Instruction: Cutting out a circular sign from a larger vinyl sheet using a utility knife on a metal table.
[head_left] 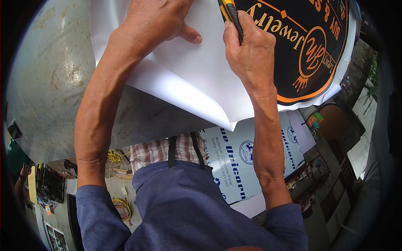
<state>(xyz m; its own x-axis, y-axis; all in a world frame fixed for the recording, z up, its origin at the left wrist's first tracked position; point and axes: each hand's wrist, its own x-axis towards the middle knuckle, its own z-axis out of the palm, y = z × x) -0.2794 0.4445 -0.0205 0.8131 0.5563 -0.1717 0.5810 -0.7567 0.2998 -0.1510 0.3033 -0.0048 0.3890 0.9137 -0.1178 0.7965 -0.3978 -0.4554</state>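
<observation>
A large white sheet (201, 79) lies over a grey metal tabletop, its near edge curling up to a point. Printed on its right part is a black round design (289, 85) with an orange border and gold and orange lettering. My left hand (153, 23) rests on the white area with the thumb stretched out; its other fingers pass beyond the top edge of the view. In my closed right hand (253, 52) is a yellow and black utility knife (231, 14), held beside the left border of the black design. Its blade tip is out of view.
The scratched metal tabletop (54, 79) extends to the left. Below its near edge, a light blue printed panel (228, 157) stands to my right. Yellow cord (121, 207) lies on the floor at lower left. Another person's hand (25, 170) shows at the far left.
</observation>
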